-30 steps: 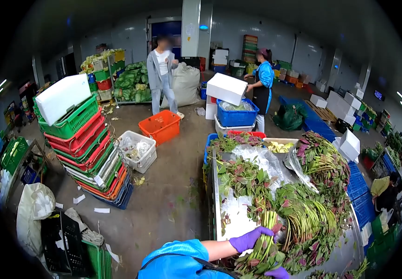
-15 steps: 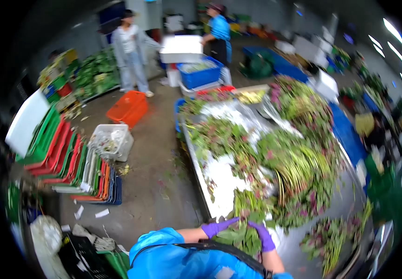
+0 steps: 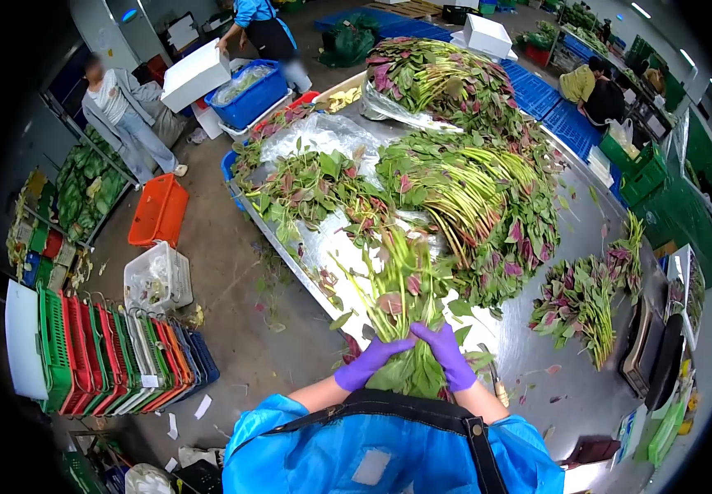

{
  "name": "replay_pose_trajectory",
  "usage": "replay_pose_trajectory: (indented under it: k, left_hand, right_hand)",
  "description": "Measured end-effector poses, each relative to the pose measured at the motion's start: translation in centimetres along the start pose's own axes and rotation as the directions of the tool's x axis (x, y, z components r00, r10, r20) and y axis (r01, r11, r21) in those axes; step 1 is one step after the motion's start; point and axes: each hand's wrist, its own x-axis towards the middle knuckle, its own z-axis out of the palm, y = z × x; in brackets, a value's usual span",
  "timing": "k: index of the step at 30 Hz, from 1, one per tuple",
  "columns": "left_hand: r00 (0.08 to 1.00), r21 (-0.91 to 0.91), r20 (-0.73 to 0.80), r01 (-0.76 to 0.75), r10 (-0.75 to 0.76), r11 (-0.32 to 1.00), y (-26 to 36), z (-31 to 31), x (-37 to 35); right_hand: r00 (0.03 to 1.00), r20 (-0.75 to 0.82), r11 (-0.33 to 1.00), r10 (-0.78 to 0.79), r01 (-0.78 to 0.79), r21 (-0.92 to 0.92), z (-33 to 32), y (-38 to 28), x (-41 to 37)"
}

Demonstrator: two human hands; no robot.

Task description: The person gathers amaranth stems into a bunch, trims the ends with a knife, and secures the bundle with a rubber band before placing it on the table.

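Note:
In both purple-gloved hands is a bunch of amaranth greens, held in front of my apron with its pale stems pointing away and its leaves toward me. My left hand wraps the bunch from the left. From the right, my right hand grips it, its thumb close to the left one. Beyond it a large heap of amaranth covers the metal table. Loose leaves and stems are spread on the heap's left. A light-handled tool lies beside my right hand, its far end partly hidden.
Two bunches rest at the table's right. On the floor to the left are stacked coloured baskets, a white bin and an orange crate. Two people stand at the back left by a white foam box; others are far right.
My view has swung, so the table sits further left. The bunch's stems now stand out clearly beyond my hands, and the hands have come closer together around it.

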Motion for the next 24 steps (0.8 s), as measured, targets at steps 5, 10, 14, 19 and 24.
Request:
replay_pose_trajectory:
  k: [5, 10, 14, 19, 24]
  left_hand:
    - [0.843, -0.373, 0.212, 0.538, -0.495, 0.756, -1.5, -1.3, 2.0]
    - [0.951, -0.099, 0.074, 0.305, -0.299, 0.947, 1.5, 0.2, 0.5]
    - [0.735, -0.415, 0.332, 0.677, -0.591, 0.608, -6.1, -4.3, 2.2]
    - [0.862, -0.14, 0.103, 0.507, -0.496, 0.851, 5.5, 0.3, 2.0]
    - [0.798, 0.357, 0.451, 0.249, -0.399, 0.9, 12.1, -4.5, 6.7]
  right_hand:
    - [0.942, 0.035, 0.922, 0.334, -0.334, 0.198, -1.8, 5.9, 3.5]
    - [1.0, -0.011, 0.996, 0.01, -0.009, 0.086, 0.3, -0.4, 0.1]
    - [0.854, 0.039, 0.818, 0.519, -0.509, 0.269, -2.2, 8.7, 3.4]
    - [0.996, -0.054, 0.998, 0.07, -0.07, 0.006, 0.7, 0.0, 1.9]
    - [0.973, 0.214, 0.997, -0.082, 0.082, 0.009, 3.6, -3.1, 1.6]
